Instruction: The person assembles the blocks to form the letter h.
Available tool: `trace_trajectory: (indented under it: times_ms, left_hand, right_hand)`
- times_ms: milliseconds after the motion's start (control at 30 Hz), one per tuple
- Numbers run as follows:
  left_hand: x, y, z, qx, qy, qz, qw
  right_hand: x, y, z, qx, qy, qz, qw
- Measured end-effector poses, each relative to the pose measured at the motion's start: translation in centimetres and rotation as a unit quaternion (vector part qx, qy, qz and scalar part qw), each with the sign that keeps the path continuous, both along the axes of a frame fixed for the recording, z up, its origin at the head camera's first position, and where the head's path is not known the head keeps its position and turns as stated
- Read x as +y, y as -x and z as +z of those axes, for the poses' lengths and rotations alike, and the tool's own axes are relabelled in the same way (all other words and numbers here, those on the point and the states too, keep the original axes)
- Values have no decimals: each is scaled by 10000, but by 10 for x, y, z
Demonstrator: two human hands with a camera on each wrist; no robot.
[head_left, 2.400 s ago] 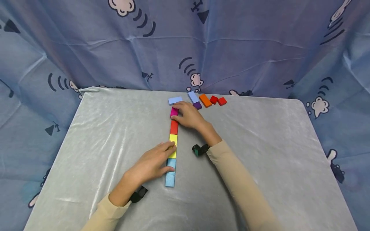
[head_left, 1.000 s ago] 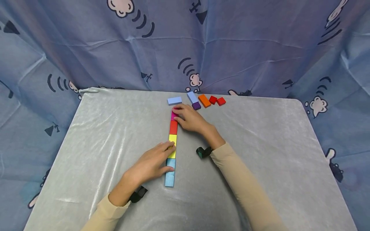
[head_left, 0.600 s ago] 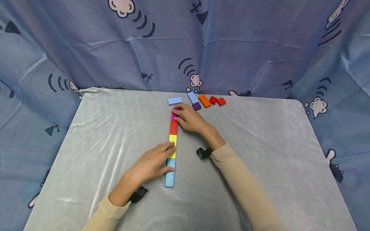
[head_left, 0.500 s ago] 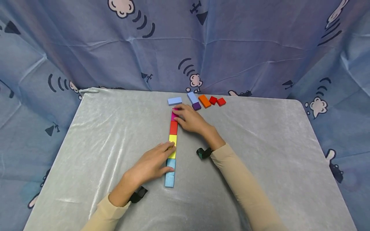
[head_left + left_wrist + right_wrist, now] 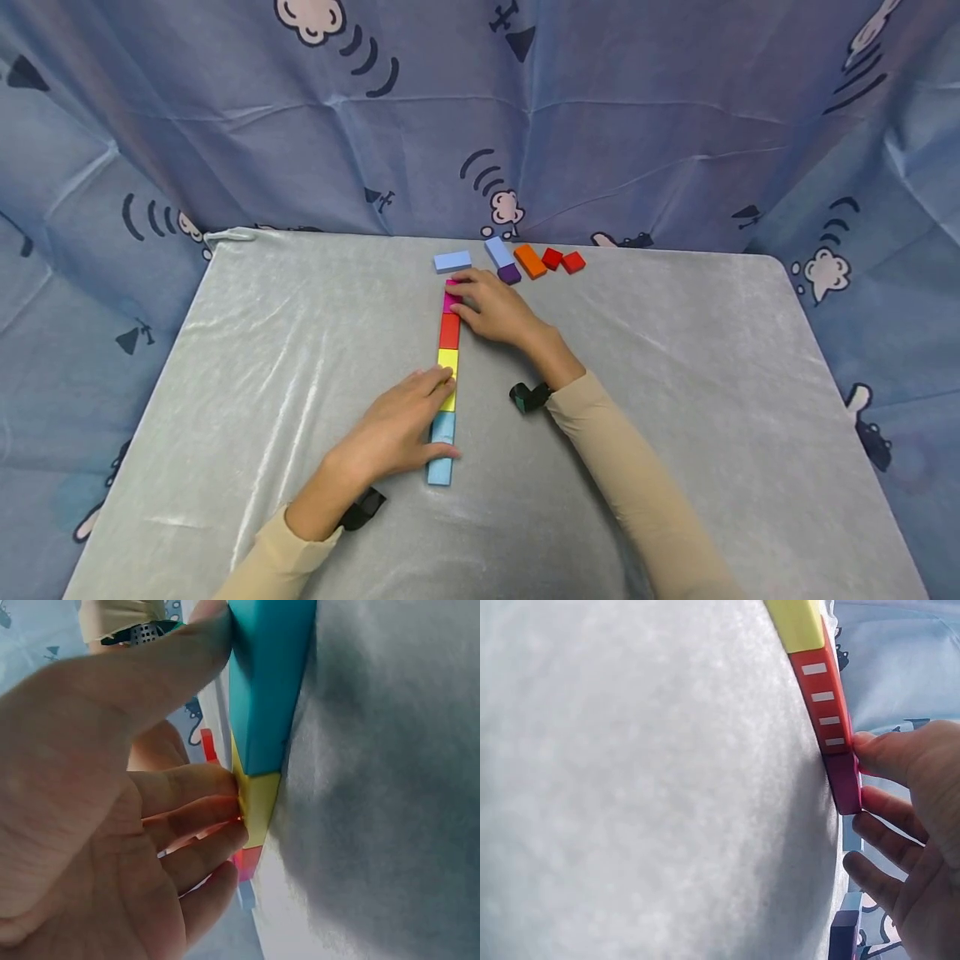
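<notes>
Across a cloth-covered tabletop [image 5: 247,400], a single-file row of blocks is laid from the middle toward the far edge, its nearest piece, a sky-blue block [image 5: 442,429], crossed by the thumb of a left hand [image 5: 392,429] whose spread fingertips are rested on the yellow block [image 5: 447,359], with nothing clamped. Beyond, a red block [image 5: 449,331] is butted against a magenta block [image 5: 447,302], touched by the parted thumb and fingers of a right hand [image 5: 497,310]. The joints are best closed by light pressure from both ends, the line's long sides being matched so that no piece is buckled outward. Along the far edge, two periwinkle blocks [image 5: 452,262], a purple block [image 5: 509,273], an orange block [image 5: 530,261] and two small red blocks [image 5: 573,262] are left loose.
</notes>
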State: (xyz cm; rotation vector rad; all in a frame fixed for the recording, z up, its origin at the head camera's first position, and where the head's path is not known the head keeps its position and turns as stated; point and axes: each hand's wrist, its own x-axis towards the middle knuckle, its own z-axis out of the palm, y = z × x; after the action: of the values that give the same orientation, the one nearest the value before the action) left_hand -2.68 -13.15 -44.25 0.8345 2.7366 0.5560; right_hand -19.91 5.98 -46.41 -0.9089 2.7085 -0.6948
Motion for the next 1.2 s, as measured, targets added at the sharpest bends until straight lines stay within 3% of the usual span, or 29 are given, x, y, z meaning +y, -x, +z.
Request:
trace_trajectory:
  times_ms: [300, 533, 900, 1067, 1200]
  left_hand:
    - [-1, 0, -1, -142, -34, 56, 9999]
    - [-3, 2, -3, 155, -94, -21, 9998]
    - [-2, 1, -4, 192, -179, -86, 9996]
    - [-1, -1, -4, 131, -135, -77, 9998]
    - [-1, 0, -4, 218, -101, -86, 9997]
  right_hand:
    - [-3, 3, -2, -66, 298, -20, 9995]
    - [-1, 14, 6, -40, 745, -298, 9968]
    - [1, 35, 8, 253, 431, -371, 9981]
    - [-5, 44, 2, 199, 32, -139, 9997]
    - [-10, 49, 0, 217, -12, -47, 9998]
